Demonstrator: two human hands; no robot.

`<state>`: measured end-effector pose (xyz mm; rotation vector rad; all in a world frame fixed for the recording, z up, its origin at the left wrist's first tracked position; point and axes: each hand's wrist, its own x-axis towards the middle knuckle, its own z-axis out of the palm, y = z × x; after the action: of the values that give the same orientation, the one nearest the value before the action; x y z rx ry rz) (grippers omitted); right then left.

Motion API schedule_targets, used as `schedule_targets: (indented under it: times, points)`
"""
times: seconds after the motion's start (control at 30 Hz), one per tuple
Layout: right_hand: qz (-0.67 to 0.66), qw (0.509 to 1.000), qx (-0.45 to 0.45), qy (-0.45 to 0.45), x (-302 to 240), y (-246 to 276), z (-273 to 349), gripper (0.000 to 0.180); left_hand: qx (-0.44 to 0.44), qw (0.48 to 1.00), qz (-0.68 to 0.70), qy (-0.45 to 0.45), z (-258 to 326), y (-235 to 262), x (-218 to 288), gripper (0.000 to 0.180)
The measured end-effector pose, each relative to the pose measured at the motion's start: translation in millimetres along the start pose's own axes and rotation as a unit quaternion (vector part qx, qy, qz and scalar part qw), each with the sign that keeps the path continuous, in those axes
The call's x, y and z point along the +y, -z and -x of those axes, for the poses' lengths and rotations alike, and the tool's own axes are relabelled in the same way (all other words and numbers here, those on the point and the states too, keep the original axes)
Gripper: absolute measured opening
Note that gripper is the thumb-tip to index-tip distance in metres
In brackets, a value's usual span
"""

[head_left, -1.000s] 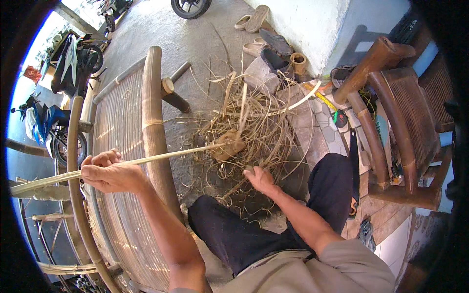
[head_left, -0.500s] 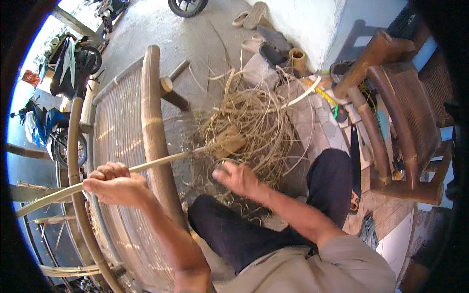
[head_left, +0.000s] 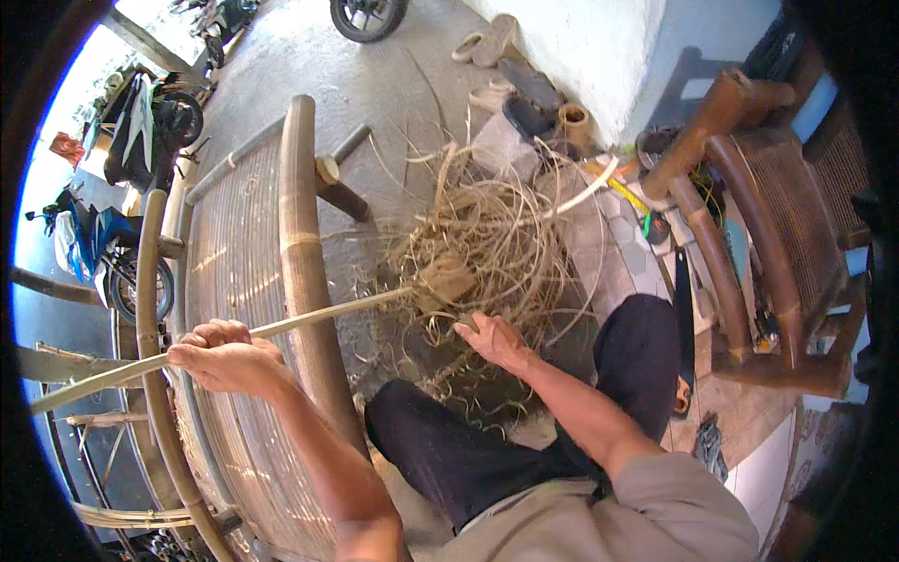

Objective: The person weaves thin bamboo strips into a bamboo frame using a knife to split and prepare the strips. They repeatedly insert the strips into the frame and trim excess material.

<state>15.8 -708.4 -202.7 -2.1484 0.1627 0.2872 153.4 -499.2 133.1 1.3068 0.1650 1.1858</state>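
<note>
Gripping tight, the left hand [head_left: 225,354] is closed around a long thin pale rattan strip [head_left: 309,317]; the strip is stretched across the big round woven bamboo chair frame [head_left: 298,253] to a messy pile of dry tan rattan strands [head_left: 496,244] on the grey floor; the right hand [head_left: 496,339] is held open with fingers spread, touching the near edge of the pile; a brown wooden chair [head_left: 777,234] is seen at the right; a small red packet [head_left: 67,148] is seen far left beside parked motorbikes [head_left: 103,234].
</note>
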Motion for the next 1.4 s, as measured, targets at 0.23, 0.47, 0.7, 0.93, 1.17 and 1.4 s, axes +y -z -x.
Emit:
schedule_targets:
  times: [0.23,0.47,0.7,0.93,1.17,1.4]
  points:
    - [0.049,0.985,-0.005,-0.164,31.2,-0.4,16.8,0.068,-0.056,0.997,0.018,0.044,0.3,8.8,3.7,0.054]
    - [-0.005,0.994,0.023,-0.106,-23.8,28.9,24.4,0.062,-0.067,0.989,0.097,0.087,2.9,13.5,17.9,0.055]
    - [-0.182,0.962,0.062,0.195,-185.5,39.0,62.0,0.040,-0.115,0.986,0.083,0.083,24.9,9.8,29.9,0.053]
    - [-0.118,0.949,0.136,0.259,-183.1,8.4,46.1,0.041,-0.086,0.985,0.105,0.110,10.8,15.8,25.6,0.048]
    - [0.023,0.991,0.074,0.105,-139.7,38.9,48.1,0.039,-0.045,0.986,0.106,0.123,7.3,25.0,25.4,0.047]
    - [-0.112,0.975,0.090,0.170,-152.0,27.2,44.0,0.042,-0.083,0.988,0.097,0.087,13.7,20.1,22.6,0.046]
